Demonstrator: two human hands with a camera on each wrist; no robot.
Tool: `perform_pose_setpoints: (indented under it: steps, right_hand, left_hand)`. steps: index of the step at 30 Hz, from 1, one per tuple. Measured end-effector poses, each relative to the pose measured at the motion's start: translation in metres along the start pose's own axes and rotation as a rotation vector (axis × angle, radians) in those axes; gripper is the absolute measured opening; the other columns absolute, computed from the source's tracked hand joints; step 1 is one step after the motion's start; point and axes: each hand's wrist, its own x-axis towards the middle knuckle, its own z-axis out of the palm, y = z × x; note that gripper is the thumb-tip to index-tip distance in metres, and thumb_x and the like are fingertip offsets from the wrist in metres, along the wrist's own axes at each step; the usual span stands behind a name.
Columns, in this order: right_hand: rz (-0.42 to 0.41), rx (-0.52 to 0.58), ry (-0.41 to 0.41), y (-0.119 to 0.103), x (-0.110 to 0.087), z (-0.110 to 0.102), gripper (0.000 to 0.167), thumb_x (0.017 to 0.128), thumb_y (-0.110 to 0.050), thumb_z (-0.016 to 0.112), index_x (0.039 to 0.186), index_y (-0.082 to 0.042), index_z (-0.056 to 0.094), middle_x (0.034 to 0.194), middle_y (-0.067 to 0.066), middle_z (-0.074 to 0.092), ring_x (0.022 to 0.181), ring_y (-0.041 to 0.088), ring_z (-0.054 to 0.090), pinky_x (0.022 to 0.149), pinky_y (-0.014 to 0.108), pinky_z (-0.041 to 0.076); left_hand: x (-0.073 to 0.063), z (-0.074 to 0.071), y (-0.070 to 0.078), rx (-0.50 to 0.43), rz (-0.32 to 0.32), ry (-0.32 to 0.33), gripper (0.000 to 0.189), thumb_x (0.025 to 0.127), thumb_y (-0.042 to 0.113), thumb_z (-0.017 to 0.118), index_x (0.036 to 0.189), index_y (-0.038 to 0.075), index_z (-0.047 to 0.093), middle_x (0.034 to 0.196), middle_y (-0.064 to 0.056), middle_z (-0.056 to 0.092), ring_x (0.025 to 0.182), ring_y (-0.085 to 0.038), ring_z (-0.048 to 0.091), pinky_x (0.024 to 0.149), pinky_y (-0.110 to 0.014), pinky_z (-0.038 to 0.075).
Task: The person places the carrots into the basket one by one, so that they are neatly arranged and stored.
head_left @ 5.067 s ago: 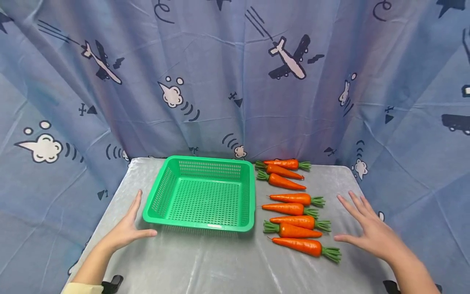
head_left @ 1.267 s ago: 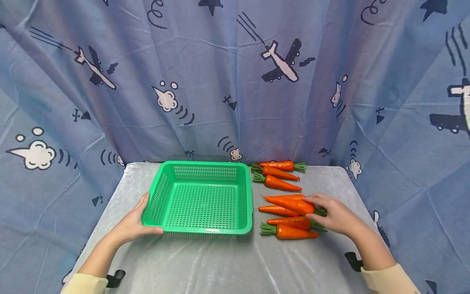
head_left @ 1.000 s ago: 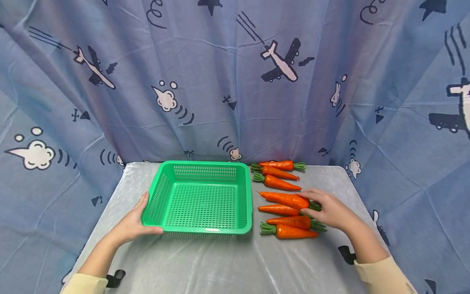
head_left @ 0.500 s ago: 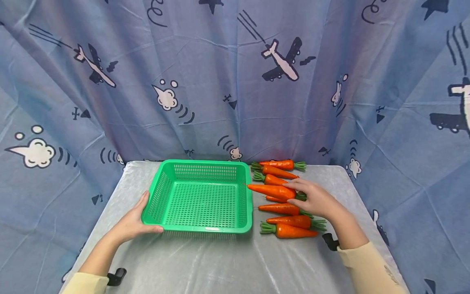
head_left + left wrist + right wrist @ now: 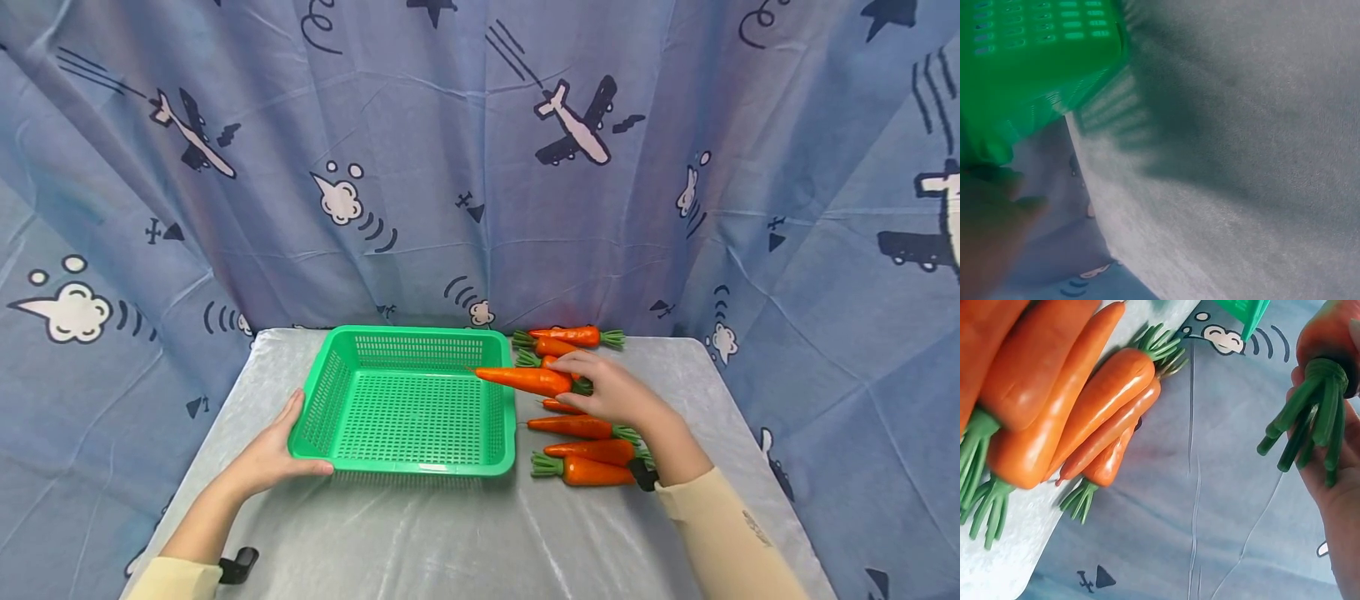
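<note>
A carrot (image 5: 525, 381) is in my right hand (image 5: 618, 392), pinched by its thick end between thumb and fingers. Its thin tip points left and overlaps the right rim of the green plastic basket (image 5: 405, 468). The right wrist view shows the green leaf stubs (image 5: 1310, 419) of this carrot hanging down beside the palm. My left hand (image 5: 262, 457) holds the basket's near left corner, thumb along the front rim and fingers at the left side. No carrot lies inside the basket.
Several carrots lie in a column right of the basket, among them a near one (image 5: 596, 470) and a far one (image 5: 573, 336). My right forearm passes over their right ends. Grey cloth (image 5: 420, 542) covers the table. A blue patterned curtain (image 5: 435, 167) surrounds it.
My left hand has come to the basket's corner. My right hand has picked up the nearest carrot and carried it left and away from me, its tip now over the basket's right side.
</note>
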Motion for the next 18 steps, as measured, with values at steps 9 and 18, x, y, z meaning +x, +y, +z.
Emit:
perform_pose_setpoints:
  steps: [9, 18]
  right_hand:
    - [0.017, 0.028, -0.037, -0.011, 0.025, 0.004, 0.048, 0.090, -0.025, 0.078, 0.136, -0.017, 0.065, 0.134, 0.007, 0.063, 0.119, 0.028, 0.060, 0.099, 0.050, 0.052]
    - [-0.084, 0.071, -0.046, -0.022, 0.058, 0.009, 0.046, 0.091, -0.020, 0.077, 0.134, -0.012, 0.066, 0.130, 0.007, 0.065, 0.117, 0.026, 0.060, 0.101, 0.046, 0.051]
  left_hand:
    - [0.001, 0.000, -0.002, -0.004, -0.001, 0.000, 0.136, 0.069, 0.036, 0.093, 0.160, -0.004, 0.000, 0.167, -0.028, 0.000, 0.151, -0.052, 0.009, 0.115, -0.070, 0.022]
    - [0.001, 0.002, 0.000, 0.002, -0.024, -0.009, 0.138, 0.070, 0.039, 0.092, 0.161, 0.000, -0.003, 0.167, -0.027, 0.000, 0.151, -0.053, 0.009, 0.114, -0.071, 0.022]
